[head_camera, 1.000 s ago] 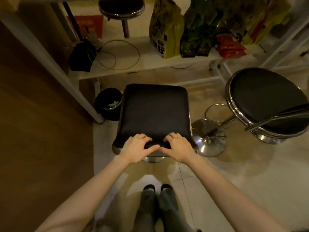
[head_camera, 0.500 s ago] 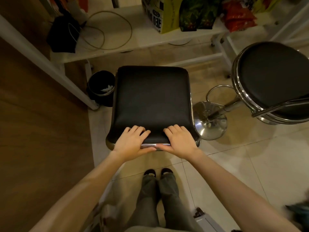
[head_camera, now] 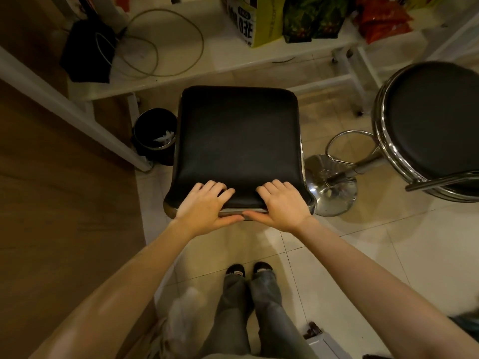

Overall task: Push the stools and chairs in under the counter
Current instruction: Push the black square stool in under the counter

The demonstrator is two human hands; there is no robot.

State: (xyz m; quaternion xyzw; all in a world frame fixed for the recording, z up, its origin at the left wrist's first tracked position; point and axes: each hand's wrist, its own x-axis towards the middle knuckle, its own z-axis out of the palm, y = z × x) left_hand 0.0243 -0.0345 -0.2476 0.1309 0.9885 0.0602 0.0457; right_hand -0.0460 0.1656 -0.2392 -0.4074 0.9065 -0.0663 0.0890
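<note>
I am looking straight down at a square bar stool [head_camera: 238, 143], its black padded seat smooth and faintly grained like leatherette, with rounded corners and a chrome rim showing along the near and right edges. My left hand [head_camera: 204, 206] is gripping the near edge of that seat, fingers curled over the cushion and thumb lying along the metal rim below. My right hand [head_camera: 281, 203] is clamping the same edge just beside it, and the two thumb tips are almost touching at the middle of the rim. The stool's far edge is reaching the front of a low white shelf [head_camera: 212, 60], so the seat is sitting at the shelf unit and not yet under it. To the right, apart from the square stool, a round bar stool [head_camera: 435, 125] is standing with a black cushion ringed in stacked chrome bands, a looped chrome footrest [head_camera: 348, 146] and a polished disc base [head_camera: 330, 185]. A small black cylindrical bin [head_camera: 155, 136] is sitting just beside the square seat's left side. On the shelf a thin cable [head_camera: 166, 42] is lying in loose loops, near glossy snack bags [head_camera: 318, 16]. A wood-grain desk [head_camera: 51, 216] is filling the left side. The floor [head_camera: 401, 255] is made of pale glazed tiles.
</note>
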